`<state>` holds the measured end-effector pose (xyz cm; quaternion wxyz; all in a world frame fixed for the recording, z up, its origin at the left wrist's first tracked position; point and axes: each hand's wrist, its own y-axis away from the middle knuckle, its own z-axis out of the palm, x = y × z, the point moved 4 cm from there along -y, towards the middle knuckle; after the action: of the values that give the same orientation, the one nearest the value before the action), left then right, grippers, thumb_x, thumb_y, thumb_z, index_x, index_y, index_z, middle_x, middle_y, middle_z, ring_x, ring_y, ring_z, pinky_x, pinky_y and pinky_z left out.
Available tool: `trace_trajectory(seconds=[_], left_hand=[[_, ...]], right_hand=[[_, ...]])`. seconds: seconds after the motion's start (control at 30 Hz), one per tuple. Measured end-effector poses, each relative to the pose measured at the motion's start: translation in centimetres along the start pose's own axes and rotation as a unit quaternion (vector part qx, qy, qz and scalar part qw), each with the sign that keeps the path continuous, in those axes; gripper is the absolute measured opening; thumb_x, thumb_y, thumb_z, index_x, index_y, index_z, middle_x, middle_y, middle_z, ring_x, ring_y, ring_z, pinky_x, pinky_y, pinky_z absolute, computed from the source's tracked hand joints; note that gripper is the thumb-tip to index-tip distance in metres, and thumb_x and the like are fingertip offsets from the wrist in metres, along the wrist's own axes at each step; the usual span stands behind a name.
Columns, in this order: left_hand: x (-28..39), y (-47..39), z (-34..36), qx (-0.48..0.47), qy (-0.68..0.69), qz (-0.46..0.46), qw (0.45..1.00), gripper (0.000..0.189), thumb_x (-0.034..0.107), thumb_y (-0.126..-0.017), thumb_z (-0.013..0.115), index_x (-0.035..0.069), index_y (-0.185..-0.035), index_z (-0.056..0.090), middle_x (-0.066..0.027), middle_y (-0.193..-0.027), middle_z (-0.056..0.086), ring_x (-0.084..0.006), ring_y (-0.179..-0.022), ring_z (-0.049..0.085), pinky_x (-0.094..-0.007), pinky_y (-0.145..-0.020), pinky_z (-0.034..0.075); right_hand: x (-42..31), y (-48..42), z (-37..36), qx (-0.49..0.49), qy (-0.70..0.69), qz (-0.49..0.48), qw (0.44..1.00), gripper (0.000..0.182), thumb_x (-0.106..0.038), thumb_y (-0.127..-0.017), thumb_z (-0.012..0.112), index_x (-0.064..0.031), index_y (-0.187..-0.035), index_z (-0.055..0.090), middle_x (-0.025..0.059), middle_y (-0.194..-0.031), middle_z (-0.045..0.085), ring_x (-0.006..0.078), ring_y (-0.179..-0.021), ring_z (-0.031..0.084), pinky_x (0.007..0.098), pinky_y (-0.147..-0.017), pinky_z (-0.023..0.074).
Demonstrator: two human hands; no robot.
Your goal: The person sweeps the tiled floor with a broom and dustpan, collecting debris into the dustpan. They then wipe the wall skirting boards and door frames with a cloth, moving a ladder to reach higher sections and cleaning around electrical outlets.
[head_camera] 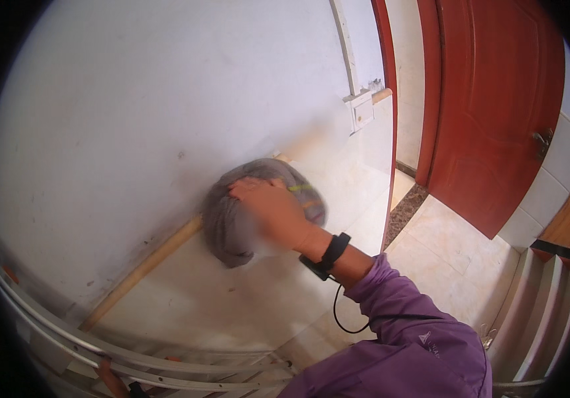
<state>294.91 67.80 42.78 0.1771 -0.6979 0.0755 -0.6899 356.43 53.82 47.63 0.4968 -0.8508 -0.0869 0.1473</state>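
Note:
My right hand [270,206] presses a folded grey cloth [225,214] flat against the wall, its fingers spread over the cloth. Coloured stripes show on the cloth's right side. The cloth lies across a yellowish trim strip [150,266], between the painted white wall [115,124] above and pale wall tiles [185,303] below. Dark smudges mark the paint just above the strip. At the lower left, my left hand [108,376] is around the rail of a metal ladder [170,380]; most of that hand's fingers are hidden.
A white wall switch [362,110] sits on the strip's line, with a cable duct [345,45] running up from it. To the right stand a red door frame [429,99] and a red door [498,109]. Stairs [538,313] are at the lower right, beside the tiled floor [444,248].

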Motion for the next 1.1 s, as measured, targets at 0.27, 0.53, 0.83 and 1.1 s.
trace_trajectory(seconds=[0.27,0.53,0.83,1.1], left_hand=[[-5.6,-3.5,-8.1,-0.018,-0.138,-0.065,0.988,0.029,0.023,-0.084,0.056,0.001,-0.103,0.059,-0.0049,-0.1,0.056,-0.0178,-0.095,0.049,-0.0316,-0.088,0.038],[-1.6,-0.8,-3.9,0.107,-0.044,-0.046,0.992,0.047,0.012,-0.077,0.061,-0.003,-0.119,0.047,-0.007,-0.097,0.054,-0.019,-0.088,0.053,-0.0307,-0.078,0.045],[-2.2,-2.1,-3.3,0.094,-0.02,-0.002,0.995,0.05,0.018,-0.073,0.063,0.0,-0.118,0.049,-0.0081,-0.097,0.054,-0.0226,-0.085,0.057,-0.032,-0.067,0.048],[-0.3,-1.2,-0.5,0.053,0.006,0.011,0.999,0.052,0.005,-0.075,0.057,-0.004,-0.125,0.045,-0.0096,-0.106,0.055,-0.0216,-0.094,0.054,-0.0296,-0.084,0.043]], right_hand=[[10.6,2.8,-6.0,0.154,0.116,0.07,0.979,0.062,-0.009,-0.063,0.071,-0.0028,-0.121,0.051,0.0146,-0.12,0.056,0.0345,-0.115,0.049,0.0433,-0.095,0.0365],[3.4,1.1,-1.3,0.22,0.095,0.062,0.969,0.051,-0.01,-0.066,0.063,-0.0012,-0.115,0.053,0.016,-0.114,0.057,0.0355,-0.111,0.05,0.0462,-0.095,0.0325],[-18.3,-4.2,12.6,0.03,-0.094,-0.03,0.995,0.06,-0.001,-0.054,0.065,-0.0007,-0.113,0.053,0.0165,-0.114,0.053,0.0349,-0.111,0.047,0.0458,-0.091,0.0361],[-26.3,-5.7,18.0,0.001,-0.128,-0.164,0.978,0.043,-0.012,-0.072,0.061,-0.002,-0.114,0.054,0.0166,-0.124,0.052,0.0328,-0.116,0.046,0.0438,-0.097,0.0347]])
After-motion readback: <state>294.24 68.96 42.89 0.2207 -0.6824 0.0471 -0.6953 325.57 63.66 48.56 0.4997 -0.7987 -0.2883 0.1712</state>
